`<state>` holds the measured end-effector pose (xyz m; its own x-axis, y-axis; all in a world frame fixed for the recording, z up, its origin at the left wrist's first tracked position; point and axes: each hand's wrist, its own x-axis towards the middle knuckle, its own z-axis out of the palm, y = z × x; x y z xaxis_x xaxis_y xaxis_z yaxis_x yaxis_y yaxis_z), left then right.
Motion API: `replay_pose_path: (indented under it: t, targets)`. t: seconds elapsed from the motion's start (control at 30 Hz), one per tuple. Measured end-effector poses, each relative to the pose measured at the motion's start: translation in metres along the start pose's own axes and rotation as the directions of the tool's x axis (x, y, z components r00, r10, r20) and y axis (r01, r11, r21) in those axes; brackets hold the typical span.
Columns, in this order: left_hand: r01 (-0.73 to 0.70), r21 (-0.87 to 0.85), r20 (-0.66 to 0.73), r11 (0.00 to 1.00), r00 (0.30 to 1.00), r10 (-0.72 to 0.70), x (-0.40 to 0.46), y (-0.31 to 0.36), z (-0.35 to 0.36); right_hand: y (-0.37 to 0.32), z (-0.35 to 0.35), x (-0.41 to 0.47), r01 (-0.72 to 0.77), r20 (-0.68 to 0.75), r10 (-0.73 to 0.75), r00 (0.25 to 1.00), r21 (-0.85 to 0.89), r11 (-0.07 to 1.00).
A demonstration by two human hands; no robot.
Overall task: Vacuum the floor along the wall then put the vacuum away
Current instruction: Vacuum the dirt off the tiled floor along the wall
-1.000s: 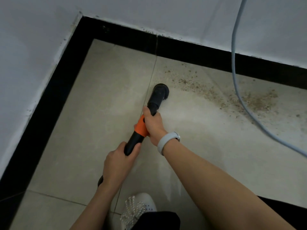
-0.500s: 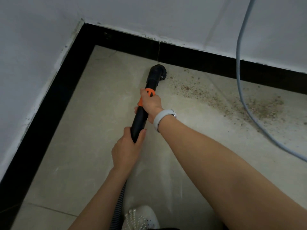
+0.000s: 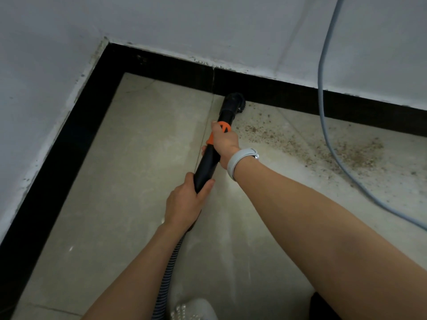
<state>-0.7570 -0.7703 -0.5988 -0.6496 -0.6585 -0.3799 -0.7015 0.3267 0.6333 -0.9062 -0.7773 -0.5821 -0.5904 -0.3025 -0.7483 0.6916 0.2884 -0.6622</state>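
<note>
I hold a black vacuum wand (image 3: 209, 163) with an orange collar in both hands. My right hand (image 3: 225, 144) grips it at the orange collar, a pale band on that wrist. My left hand (image 3: 184, 200) grips the lower end, where a ribbed hose (image 3: 169, 269) trails back toward me. The round brush nozzle (image 3: 233, 103) rests on the beige tile floor (image 3: 129, 172), touching the black baseboard (image 3: 180, 70) of the far wall. Brown dirt specks (image 3: 323, 148) spread over the tiles right of the nozzle.
White walls meet in a corner at upper left, both edged by black baseboard. A pale blue cable (image 3: 323, 93) hangs down the far wall and curls across the dirty floor at right. My white shoe (image 3: 194, 310) shows at the bottom edge.
Both hands have pushed the wand forward; the nozzle travelled from mid-tile up to the far baseboard. More of the hose shows behind my left hand.
</note>
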Motion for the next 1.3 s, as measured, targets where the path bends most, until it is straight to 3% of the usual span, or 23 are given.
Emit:
replay_pose_path:
  t: [0.47, 0.83, 0.97, 1.1, 1.3]
  targets:
    - [-0.089, 0.037, 0.111, 0.995, 0.99, 0.084, 0.001, 0.028, 0.025, -0.008, -0.056, 0.0, -0.011, -0.091, 0.016, 0.996, 0.046, 0.999]
    - [-0.195, -0.011, 0.301, 0.981, 0.935, 0.189, 0.018, 0.063, 0.047, -0.023, -0.112, 0.008, -0.014, -0.257, 0.04, 0.966, 0.102, 0.995]
    - [-0.21, -0.009, 0.243, 0.978, 0.948, 0.206, 0.014, 0.062, 0.04, -0.025, -0.107, 0.004, -0.021, -0.24, 0.055, 0.969, 0.14, 0.99]
    - [-0.145, -0.028, 0.128, 0.989, 0.981, 0.148, -0.001, 0.034, 0.018, -0.012, -0.074, -0.006, -0.038, -0.097, 0.057, 0.994, 0.193, 0.98]
    - [0.019, -0.147, -0.095, 0.989, 0.995, -0.034, -0.027, -0.018, -0.012, 0.01, 0.01, -0.024, -0.077, 0.138, 0.06, 0.989, 0.122, 0.99]
